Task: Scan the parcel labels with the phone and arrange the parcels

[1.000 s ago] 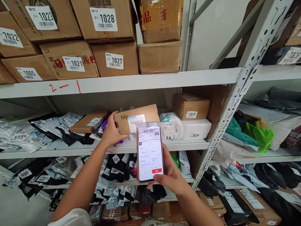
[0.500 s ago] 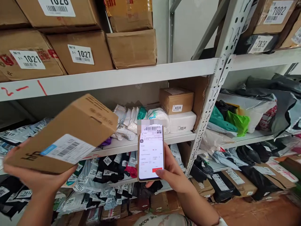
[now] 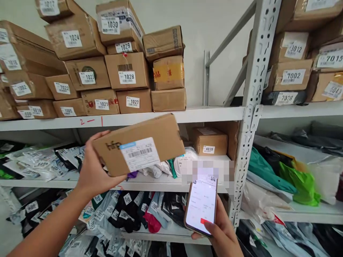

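My left hand (image 3: pixel 95 169) grips the left end of a brown cardboard box (image 3: pixel 168 139), fingers above and thumb beneath. A white shipping label with a barcode and blue strip faces me on its front. The box is raised, slightly tilted, before the middle shelf. Lower right, my right hand (image 3: pixel 221 228) holds a smartphone (image 3: pixel 200 203) upright, its thumb over a red button at the bottom of the lit screen. Part of the view above the phone is blurred out.
Numbered cardboard boxes (image 3: pixel 127 76) are stacked on the white upper shelf (image 3: pixel 166 117). Bagged parcels (image 3: pixel 124 210) crowd the shelves below. A perforated metal post (image 3: pixel 249 89) stands to the right, with more boxes (image 3: pixel 293 75) and a green bag (image 3: pixel 298 184) beyond it.
The view has tilted up, showing more of the upper shelf. My left hand has carried the box right and turned it flatter. The phone appears lower and further right, still held.
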The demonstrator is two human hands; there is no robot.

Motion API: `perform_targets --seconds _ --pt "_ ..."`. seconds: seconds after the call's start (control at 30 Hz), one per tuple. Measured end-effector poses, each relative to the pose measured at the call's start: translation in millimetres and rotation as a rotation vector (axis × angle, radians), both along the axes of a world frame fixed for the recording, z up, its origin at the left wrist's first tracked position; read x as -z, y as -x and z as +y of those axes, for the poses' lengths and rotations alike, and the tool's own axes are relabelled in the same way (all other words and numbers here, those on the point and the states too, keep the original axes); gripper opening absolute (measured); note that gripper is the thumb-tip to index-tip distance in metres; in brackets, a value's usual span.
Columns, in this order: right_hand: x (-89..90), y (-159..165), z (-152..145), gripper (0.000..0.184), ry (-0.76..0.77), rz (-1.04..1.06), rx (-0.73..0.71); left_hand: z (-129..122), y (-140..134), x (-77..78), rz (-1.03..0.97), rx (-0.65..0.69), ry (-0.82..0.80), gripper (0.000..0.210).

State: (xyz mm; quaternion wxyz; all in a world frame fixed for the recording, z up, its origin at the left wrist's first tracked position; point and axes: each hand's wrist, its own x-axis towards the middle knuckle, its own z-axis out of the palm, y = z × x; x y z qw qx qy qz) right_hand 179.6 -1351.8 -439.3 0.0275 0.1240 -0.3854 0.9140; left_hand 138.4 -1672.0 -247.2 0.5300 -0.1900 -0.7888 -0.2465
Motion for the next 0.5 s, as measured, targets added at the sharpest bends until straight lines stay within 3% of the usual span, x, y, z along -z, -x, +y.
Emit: perform_targets --seconds 0.17,0.33,0.5 --pt "4.8 -11.2 21.1 0.112 0.008 -0.098 0.102 27.7 0.9 -6.5 -0.085 -0.081 0.189 0.115" --pt "7.9 -20.8 36.4 0.111 0.005 -0.114 0.139 42.5 -0.5 -8.5 -0.142 -0.094 0.192 0.113" --pt "16.0 -26.5 49.6 0.117 -0.006 -0.097 0.119 55.9 2.5 -19.4 -0.003 -0.02 0.141 0.113"
